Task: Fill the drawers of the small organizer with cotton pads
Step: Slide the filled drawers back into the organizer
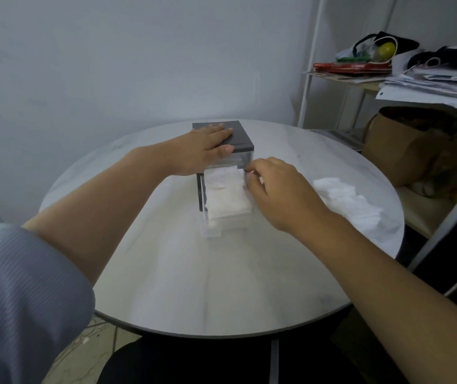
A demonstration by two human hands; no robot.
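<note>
On the round marble-look table [166, 273], near the far-middle: small organizer [238, 139] — dark grey top, clear acrylic body. Probably light and prone to sliding on the smooth tabletop, so bracing from above makes sense. Left hand [207, 151] laid flat on the lid, fingers spread and extended, thumb along the front edge; pressing, not gripping.

Below the lid, pulled out toward the camera: one clear drawer [213, 231], already stacked with white pads. Rigid but thin-walled, likely brittle at the corners — better pushed squarely by the front face than by one side. Slippery plastic, should glide easily.

To the right of the organizer, well within reach: loose heap of cotton pads [352, 200], white, square-ish, fluffy edges. Very light, soft, compressible; likely to cling together and shed a pad if pinched loosely. Best taken as a small stack, pinched across the flat faces.

In the drawer: pads in drawer [227, 192], top layer slightly rumpled, sitting proud of the rim — probably needs tamping before closing.

Right hand [277, 189] at the drawer's right edge, fingers curled narrow against the pads; whether pinching a pad or just pressing, cannot tell.
</note>
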